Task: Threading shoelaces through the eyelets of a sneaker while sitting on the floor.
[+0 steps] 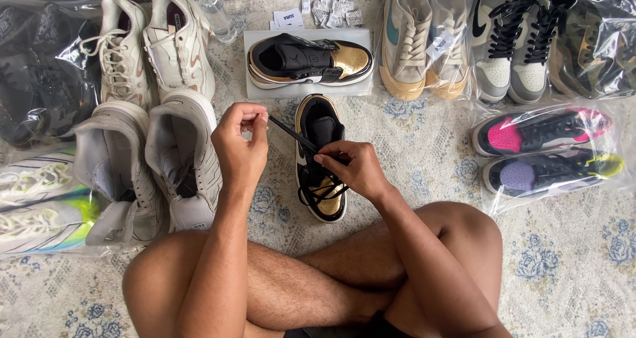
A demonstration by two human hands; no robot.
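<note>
The black and gold sneaker [320, 158] stands on the patterned rug [563, 258] at the centre of the view, toe toward the crossed legs, with a black lace [295, 134] running taut from its eyelets toward ten o'clock. The left hand [240, 146] is closed on the free end of that lace, pinching it between thumb and forefinger; the right hand [352, 169] is closed over the laced part of the upper, fingertips pressing the lace down against the tongue. Its mate, a second black and gold sneaker [310, 63], lies on its side on a white box lid [308, 90] at twelve o'clock. At nine o'clock stand grey-white high-top sneakers [149, 169], with cream sneakers [149, 47] at eleven o'clock beside a clear plastic bottle [215, 10]. At one o'clock sit bagged tan sneakers [424, 40] and grey-and-black sneakers [513, 37]; at three o'clock lie bagged black sneakers with pink, purple and yellow parts [546, 149]. As I judge it, the pinch on the thin lace tip could slip under the pull, or the light shoe could tip sideways if the right hand eases off, and uneven tension could leave the crossings lopsided
</note>
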